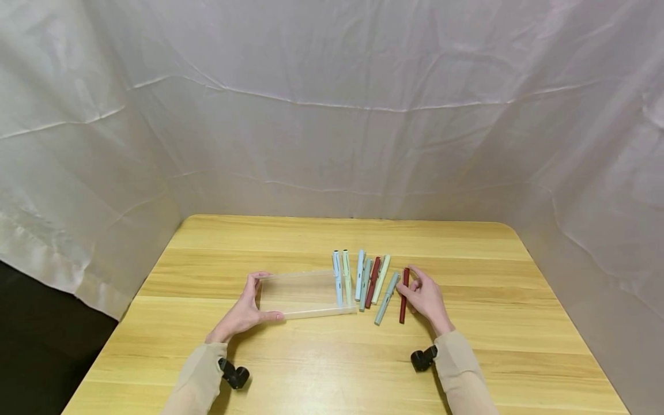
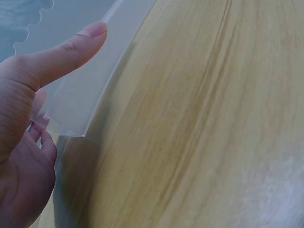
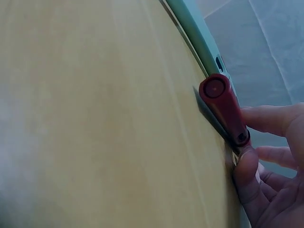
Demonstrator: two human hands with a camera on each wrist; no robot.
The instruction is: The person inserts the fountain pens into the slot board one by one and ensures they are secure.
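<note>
My left hand (image 1: 248,308) grips the left end of a clear plastic tray (image 1: 298,295), thumb along the near side and fingers at the far corner. In the left wrist view the thumb lies against the tray's clear wall (image 2: 90,95). Across the tray's right end lie a light blue pen (image 1: 338,279) and a light green pen (image 1: 347,278), their tops reaching past its far edge. My right hand (image 1: 426,297) pinches a dark red pen (image 1: 403,311) between thumb and finger. Just left of that pen is a grey-green pen (image 1: 387,300), also seen in the right wrist view.
Between the tray and the right hand lie several more pens: a light blue one (image 1: 359,275), a grey-green one (image 1: 365,286), a dark red one (image 1: 372,283) and a light green one (image 1: 381,280). Pale cloth (image 1: 332,150) hangs behind the wooden table (image 1: 332,363).
</note>
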